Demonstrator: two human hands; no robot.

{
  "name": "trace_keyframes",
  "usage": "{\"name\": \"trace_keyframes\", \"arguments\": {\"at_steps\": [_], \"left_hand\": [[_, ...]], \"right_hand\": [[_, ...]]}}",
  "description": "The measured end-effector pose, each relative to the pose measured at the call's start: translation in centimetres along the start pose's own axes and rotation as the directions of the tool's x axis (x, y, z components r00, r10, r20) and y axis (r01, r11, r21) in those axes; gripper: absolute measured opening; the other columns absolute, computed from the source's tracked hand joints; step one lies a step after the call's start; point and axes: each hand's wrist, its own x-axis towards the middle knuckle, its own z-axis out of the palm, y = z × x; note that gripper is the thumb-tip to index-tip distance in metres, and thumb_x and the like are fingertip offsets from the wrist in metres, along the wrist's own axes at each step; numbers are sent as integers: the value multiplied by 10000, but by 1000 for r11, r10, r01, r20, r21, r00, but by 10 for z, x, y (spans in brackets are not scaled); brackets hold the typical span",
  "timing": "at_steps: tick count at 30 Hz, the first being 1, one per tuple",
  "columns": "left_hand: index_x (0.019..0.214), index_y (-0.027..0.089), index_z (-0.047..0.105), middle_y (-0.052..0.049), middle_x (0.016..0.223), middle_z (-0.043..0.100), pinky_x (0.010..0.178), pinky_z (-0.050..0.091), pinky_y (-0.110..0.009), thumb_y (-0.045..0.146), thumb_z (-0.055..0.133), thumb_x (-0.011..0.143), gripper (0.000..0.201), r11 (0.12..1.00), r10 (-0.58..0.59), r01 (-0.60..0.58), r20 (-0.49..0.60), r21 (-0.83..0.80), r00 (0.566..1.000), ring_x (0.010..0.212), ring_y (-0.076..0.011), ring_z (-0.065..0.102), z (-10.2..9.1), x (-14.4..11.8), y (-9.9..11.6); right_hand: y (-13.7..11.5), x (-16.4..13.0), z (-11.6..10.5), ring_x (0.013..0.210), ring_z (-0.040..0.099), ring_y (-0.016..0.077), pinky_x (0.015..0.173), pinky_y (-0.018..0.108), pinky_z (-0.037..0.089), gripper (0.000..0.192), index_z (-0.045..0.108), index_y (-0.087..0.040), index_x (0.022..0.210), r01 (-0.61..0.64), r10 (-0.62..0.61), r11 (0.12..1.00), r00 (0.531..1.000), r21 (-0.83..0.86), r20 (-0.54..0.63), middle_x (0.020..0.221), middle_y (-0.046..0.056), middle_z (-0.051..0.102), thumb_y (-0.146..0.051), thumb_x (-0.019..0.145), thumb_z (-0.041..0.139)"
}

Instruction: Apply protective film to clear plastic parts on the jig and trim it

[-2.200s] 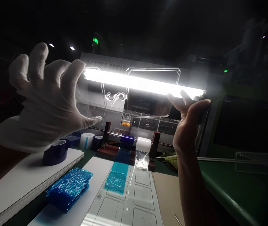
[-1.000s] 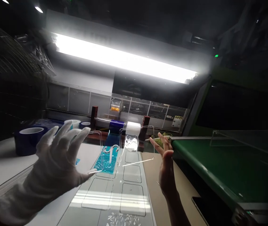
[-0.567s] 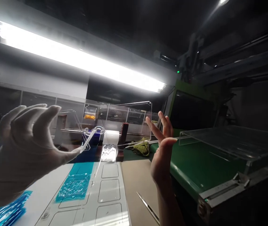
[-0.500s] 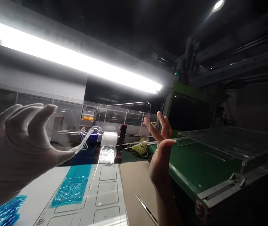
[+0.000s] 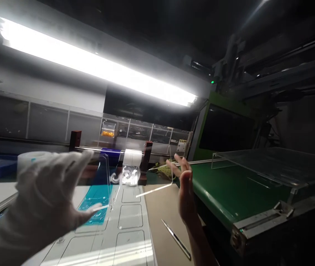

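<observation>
I have a clear plastic piece [image 5: 121, 178] in the air over a glossy white sheet [image 5: 129, 218] printed with rounded rectangles. It is hard and see-through: two thin, flat, roundish-cornered panels joined by a slim link that curls into hooks, with edges that catch the light as bright lines. Its long axis runs crosswise in my view from one hand to the other, the right end riding slightly higher. My left grip [image 5: 53, 195], in soft, wrinkled white fabric, holds the left panel by opposite edges, thumb below and fingers above. My right grip [image 5: 186, 192], bare, has its fingers stretched up at the far edge of the right panel; I cannot tell whether it touches or holds it. Behind the left panel lies smooth, glossy teal film [image 5: 99, 194]. Further back, a shiny blue roll [image 5: 110, 156] and a white roll [image 5: 133, 157] sit side by side on a metal bar. Nearer me on the right, a slim, pointed metal tool [image 5: 176, 239] lies on matte tan board [image 5: 160, 203], beside a smooth green belt [image 5: 215, 192].
</observation>
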Motion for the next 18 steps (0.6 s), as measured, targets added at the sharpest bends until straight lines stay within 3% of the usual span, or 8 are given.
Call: {"name": "trace_keyframes", "arguments": {"at_steps": [2, 4, 7, 9, 11, 14, 16, 18], "left_hand": [[1505, 123, 67, -191, 1270, 461, 1011, 355, -571, 578, 677, 532, 1235, 993, 81, -93, 169, 69, 982, 1152, -432, 473, 3, -33, 13], [1495, 89, 3, -199, 1193, 527, 923, 423, -536, 511, 660, 550, 1227, 991, 91, -119, 335, 65, 938, 1055, -405, 542, 4, -62, 23], [1494, 99, 2, -212, 1180, 561, 927, 409, -549, 474, 656, 562, 1198, 993, 87, -115, 489, 26, 868, 1025, -399, 576, 6, -96, 30], [1496, 103, 34, -233, 1223, 543, 946, 398, -556, 473, 674, 544, 1206, 993, 107, -113, 538, -22, 836, 1049, -404, 568, 6, -111, 30], [1502, 126, 54, -237, 1291, 504, 948, 402, -551, 475, 682, 539, 1202, 993, 115, -98, 543, -61, 832, 1092, -406, 544, 5, -122, 29], [1506, 186, 80, -208, 1350, 466, 959, 398, -549, 480, 674, 568, 1149, 993, 114, -74, 547, -95, 829, 1161, -409, 496, 2, -131, 29], [1497, 202, 126, -195, 1341, 472, 952, 399, -559, 496, 680, 551, 1135, 992, 99, -34, 567, -124, 818, 1168, -416, 483, 0, -133, 30], [1476, 218, 194, -177, 1331, 480, 945, 404, -561, 512, 686, 524, 1111, 986, 59, 43, 575, -161, 816, 1157, -408, 485, -2, -134, 29]], "right_hand": [[33, -24, 8, 1423, 279, 348, 1085, 674, 265, 835, 706, -280, 1154, -109, 131, 988, 969, -112, 208, 1465, 65, 469, -666, 923, 3], [55, -48, 9, 1399, 325, 363, 1083, 682, 254, 838, 727, -265, 1116, -142, 202, 970, 922, -198, 329, 1433, 97, 503, -684, 916, 29], [60, -73, 0, 1443, 227, 349, 1126, 682, 122, 749, 570, -253, 1338, -37, 162, 960, 879, -276, 449, 1520, 94, 389, -724, 902, 184], [51, -81, -6, 1471, 137, 326, 1144, 665, 44, 836, 317, -263, 1500, 142, 77, 943, 788, -301, 611, 1582, 73, 265, -760, 832, 398], [40, -84, -6, 1480, 71, 320, 1142, 660, -17, 1131, 57, -269, 1548, 294, 18, 916, 648, -272, 761, 1609, 68, 163, -763, 695, 610], [32, -88, 3, 1479, -5, 330, 1115, 678, -78, 1464, -218, -265, 1496, 385, 4, 897, 483, -217, 875, 1616, 87, 52, -680, 529, 799], [33, -90, 10, 1477, -8, 334, 1098, 688, -105, 1555, -329, -268, 1441, 402, 3, 896, 421, -190, 907, 1614, 105, 33, -607, 493, 856], [36, -92, 12, 1477, 55, 326, 1099, 677, -119, 1549, -373, -275, 1415, 396, -11, 905, 390, -157, 921, 1611, 121, 84, -554, 525, 864]]}}
